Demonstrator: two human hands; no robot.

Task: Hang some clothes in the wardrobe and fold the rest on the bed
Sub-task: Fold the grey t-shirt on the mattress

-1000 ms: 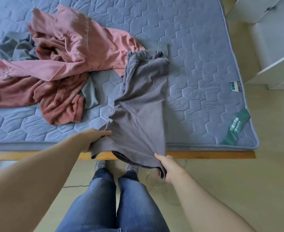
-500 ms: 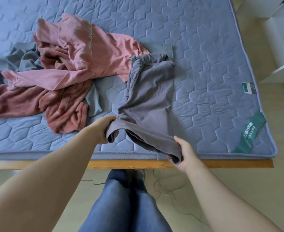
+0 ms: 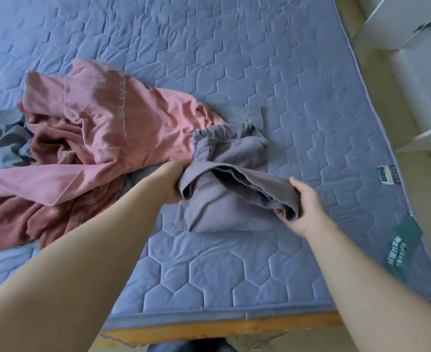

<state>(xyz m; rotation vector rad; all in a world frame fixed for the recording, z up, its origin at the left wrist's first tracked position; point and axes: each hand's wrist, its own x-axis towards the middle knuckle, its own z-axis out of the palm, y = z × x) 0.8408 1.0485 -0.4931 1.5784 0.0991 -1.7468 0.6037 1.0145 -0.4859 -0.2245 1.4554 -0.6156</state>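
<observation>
1. Two heaps fill the left of the mattress (image 3: 234, 270): a crumpled grey-green garment (image 3: 3, 143) at the far left edge, and a dark red garment (image 3: 13, 219) bunched just beside it, nearer to me.
2. Over both lies a pink top (image 3: 112, 118) with a pale line of lettering, one sleeve stretched out leftward.
3. My left hand (image 3: 177, 181) comes next. Its fingers curl into the left end of the grey shirt (image 3: 224, 199), and the cloth drapes over them, so I see little more than the knuckles.
4. Between my hands the grey shirt rests on the mattress. Its near part lies flat, its far end is bunched and touches the pink top, and I hold a doubled edge raised above the flat part.
5. My right hand (image 3: 308, 212) pinches the right end of that edge, thumb on top and fingers curled beneath.
6. Further right, a green tag (image 3: 402, 250) lies near the mattress corner, and a white cabinet (image 3: 412, 21) stands beyond the bed.
7. A wooden bed frame (image 3: 209, 329) shows under the mattress's near edge.
</observation>
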